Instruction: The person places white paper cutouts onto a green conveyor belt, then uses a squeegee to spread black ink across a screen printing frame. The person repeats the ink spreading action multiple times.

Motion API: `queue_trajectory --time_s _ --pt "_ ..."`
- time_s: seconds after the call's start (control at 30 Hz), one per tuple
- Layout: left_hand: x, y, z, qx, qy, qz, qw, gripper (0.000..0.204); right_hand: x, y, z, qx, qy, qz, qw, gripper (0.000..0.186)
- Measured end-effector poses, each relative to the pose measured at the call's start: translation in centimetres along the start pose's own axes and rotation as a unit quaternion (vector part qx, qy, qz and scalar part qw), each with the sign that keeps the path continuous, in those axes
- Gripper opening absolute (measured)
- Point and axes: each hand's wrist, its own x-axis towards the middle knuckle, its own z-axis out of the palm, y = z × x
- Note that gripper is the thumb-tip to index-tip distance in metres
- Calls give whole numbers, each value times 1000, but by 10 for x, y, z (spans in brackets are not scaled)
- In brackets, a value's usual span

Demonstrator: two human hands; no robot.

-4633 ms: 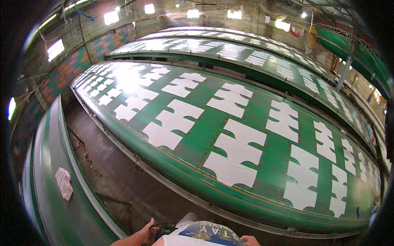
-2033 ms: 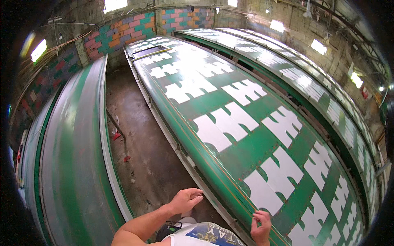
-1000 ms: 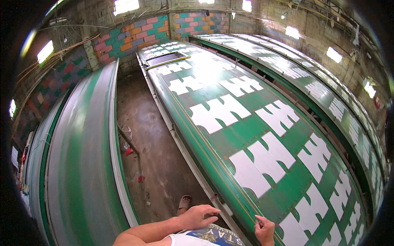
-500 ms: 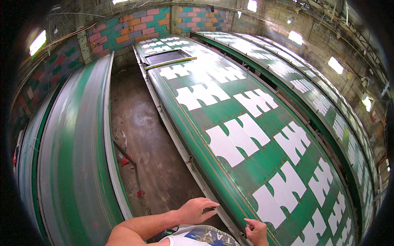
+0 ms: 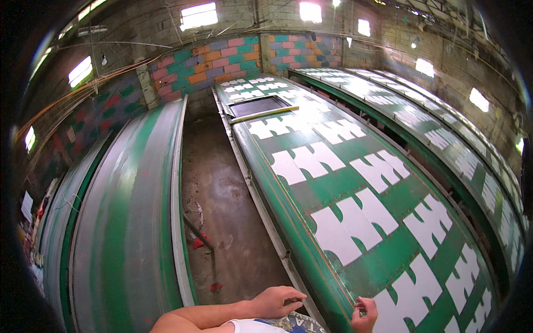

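Observation:
My left hand [image 5: 277, 302] hangs in front of my body near the metal edge rail [image 5: 287, 261] of the long green table [image 5: 285, 225]. Its fingers are loosely bent and apart from the thumb, with nothing between them. Over the near left border of that table is my right hand [image 5: 363, 315], its fingers curled in toward the thumb. Whatever it may hold is too small to make out. Flat white cut pieces with curved notches [image 5: 354, 225] lie in rows on the green surface, the nearest ones just right of my right hand.
A dark framed screen [image 5: 260, 107] with a pale yellow edge rests across the table farther off. Left of the wet-looking aisle floor [image 5: 222, 191] stands another long table [image 5: 119, 222], striped green and grey. More tables with white pieces [image 5: 383, 100] run along the right. Coloured blocks [image 5: 219, 61] line the back wall.
My view has tilted up and turned left, so the tables sit lower and farther right. Both hands keep nearly the same pose.

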Motion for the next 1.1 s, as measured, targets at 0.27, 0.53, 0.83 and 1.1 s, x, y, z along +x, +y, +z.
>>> queue_trajectory --time_s 0.27,0.53,0.83,1.1 --pt "53 -117 -110 -70 -68 -24 995 31 113 -49 144 -16 -3 -44 999 25" --pt "115 -221 -313 -16 9 36 999 30 216 -158 313 -8 -75 -2 997 26" --pt "175 -274 -421 -34 35 19 999 27 310 -182 378 -27 -61 -7 998 24" --pt "184 -291 -476 56 26 29 998 25 374 -103 446 84 15 1 996 29"
